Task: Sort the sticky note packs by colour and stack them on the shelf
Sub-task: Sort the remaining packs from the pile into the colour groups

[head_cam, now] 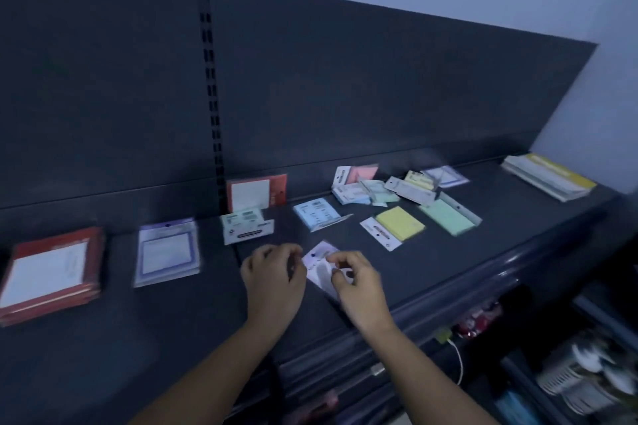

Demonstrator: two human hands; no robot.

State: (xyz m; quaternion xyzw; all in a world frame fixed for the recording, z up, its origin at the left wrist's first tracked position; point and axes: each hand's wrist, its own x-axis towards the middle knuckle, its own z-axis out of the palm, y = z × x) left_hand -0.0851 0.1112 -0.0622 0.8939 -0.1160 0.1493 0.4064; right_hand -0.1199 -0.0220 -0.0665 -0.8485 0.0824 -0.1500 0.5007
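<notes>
**Purple pack held as sorting continues**

The left hand (272,272) and right hand (355,283) pinch a pale purple pack (319,260) in curled fingers, low over the shelf (466,252) front. Left of that pack lies a purple-bordered pack (169,252), its likely match; it should be laid on top with edges squared. Beyond and to the right, loose packs (366,191) overlap. Blur hides their labels and number.

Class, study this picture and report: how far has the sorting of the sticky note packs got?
Done: a red stack lies at the left end of the shelf, a purple-bordered pack beside it. In hand: the left hand and right hand hold a pale purple pack. Left: the blue pack, yellow pack and green pack lie singly; a mixed heap behind them is unsorted.
</notes>
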